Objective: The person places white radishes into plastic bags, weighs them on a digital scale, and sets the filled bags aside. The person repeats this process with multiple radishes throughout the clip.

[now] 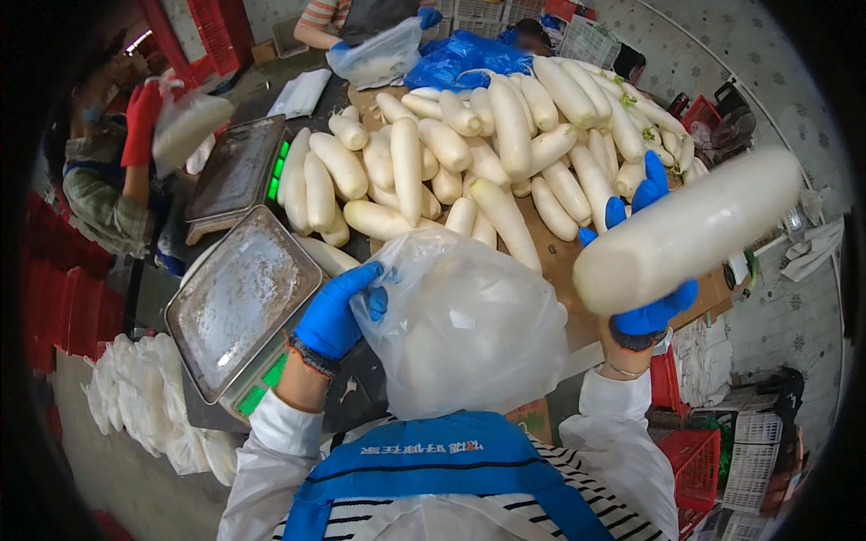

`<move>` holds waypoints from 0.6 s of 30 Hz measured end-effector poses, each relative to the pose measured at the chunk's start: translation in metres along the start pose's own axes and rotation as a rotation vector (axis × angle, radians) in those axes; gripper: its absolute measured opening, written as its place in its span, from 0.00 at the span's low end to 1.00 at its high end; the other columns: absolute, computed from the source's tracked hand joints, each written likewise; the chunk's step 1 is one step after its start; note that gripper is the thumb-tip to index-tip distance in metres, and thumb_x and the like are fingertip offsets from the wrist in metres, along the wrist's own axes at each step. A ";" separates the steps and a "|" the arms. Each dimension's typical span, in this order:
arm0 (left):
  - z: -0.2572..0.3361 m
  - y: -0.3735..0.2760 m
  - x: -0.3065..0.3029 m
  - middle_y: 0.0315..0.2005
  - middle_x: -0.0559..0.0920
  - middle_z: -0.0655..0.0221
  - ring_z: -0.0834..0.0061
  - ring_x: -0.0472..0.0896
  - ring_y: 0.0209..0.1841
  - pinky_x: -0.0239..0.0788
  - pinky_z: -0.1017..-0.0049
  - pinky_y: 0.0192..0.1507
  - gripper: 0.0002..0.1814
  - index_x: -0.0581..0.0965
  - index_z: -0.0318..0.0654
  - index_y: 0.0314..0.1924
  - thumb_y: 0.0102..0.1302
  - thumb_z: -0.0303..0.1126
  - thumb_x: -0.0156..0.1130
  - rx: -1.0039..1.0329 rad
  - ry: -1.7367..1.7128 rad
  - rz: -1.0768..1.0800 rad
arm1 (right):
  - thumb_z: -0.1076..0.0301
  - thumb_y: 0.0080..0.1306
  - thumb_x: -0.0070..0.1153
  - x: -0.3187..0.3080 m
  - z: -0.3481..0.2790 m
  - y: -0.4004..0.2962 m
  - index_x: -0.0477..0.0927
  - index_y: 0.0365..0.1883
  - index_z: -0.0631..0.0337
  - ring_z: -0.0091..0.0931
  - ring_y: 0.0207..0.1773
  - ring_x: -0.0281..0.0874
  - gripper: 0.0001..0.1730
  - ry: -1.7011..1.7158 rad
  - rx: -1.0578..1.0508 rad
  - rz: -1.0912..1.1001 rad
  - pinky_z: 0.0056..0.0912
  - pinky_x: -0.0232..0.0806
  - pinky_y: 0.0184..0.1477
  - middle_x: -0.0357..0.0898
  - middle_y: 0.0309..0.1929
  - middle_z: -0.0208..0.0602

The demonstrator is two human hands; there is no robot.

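Note:
My left hand (335, 311), in a blue glove, grips the rim of a translucent plastic bag (473, 324). Pale, bulky contents show through the film, but I cannot make out how many pieces are inside. On the right, my right hand (653, 304), also blue-gloved, holds a large white daikon radish (690, 230) raised and tilted, its far end up toward the right. The radish hides much of that palm. Beyond the bag lies a big heap of white daikon radishes (440, 162) on brown cardboard (541, 223).
Two platform scales (243, 304) (237, 169) with lit green displays stand at left. A co-worker in red gloves (139, 122) lifts a filled bag; another in blue gloves (429, 17) handles one at the back. Filled bags (142, 392) lie lower left; red crates (687, 466) stand lower right.

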State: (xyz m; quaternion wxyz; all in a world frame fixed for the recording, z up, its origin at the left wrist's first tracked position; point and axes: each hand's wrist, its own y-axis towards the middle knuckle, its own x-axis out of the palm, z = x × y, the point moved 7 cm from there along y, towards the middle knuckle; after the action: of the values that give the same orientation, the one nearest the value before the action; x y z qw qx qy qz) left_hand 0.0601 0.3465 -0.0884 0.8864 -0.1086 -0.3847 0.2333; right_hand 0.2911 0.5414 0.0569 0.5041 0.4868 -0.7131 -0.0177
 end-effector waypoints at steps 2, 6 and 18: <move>-0.003 0.002 0.003 0.21 0.77 0.70 0.78 0.73 0.25 0.66 0.80 0.31 0.11 0.77 0.35 0.38 0.62 0.36 0.57 0.004 -0.036 0.000 | 0.50 0.65 0.46 0.020 0.039 -0.011 0.43 0.71 0.52 0.47 0.69 0.50 0.41 0.091 0.089 0.061 0.65 0.44 0.65 0.49 0.70 0.42; -0.001 -0.012 0.001 0.17 0.73 0.71 0.79 0.70 0.23 0.62 0.81 0.30 0.14 0.76 0.36 0.37 0.64 0.41 0.54 0.015 -0.011 0.044 | 0.49 0.56 0.59 -0.004 0.119 -0.056 0.51 0.69 0.53 0.36 0.67 0.57 0.47 -1.023 0.328 -0.372 0.43 0.49 0.67 0.58 0.66 0.40; 0.022 -0.098 0.003 0.26 0.80 0.58 0.67 0.79 0.26 0.72 0.73 0.32 0.19 0.75 0.29 0.44 0.55 0.35 0.62 0.340 0.071 -0.059 | 0.59 0.60 0.57 -0.031 0.153 -0.064 0.72 0.56 0.59 0.31 0.53 0.72 0.26 -1.057 0.984 -0.375 0.35 0.64 0.55 0.76 0.51 0.41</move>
State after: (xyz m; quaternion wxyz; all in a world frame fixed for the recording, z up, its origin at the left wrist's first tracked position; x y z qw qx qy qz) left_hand 0.0777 0.2633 -0.0350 0.9116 0.0461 -0.3111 0.2646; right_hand 0.2225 0.4587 -0.0732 -0.1934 0.6963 -0.6911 -0.0137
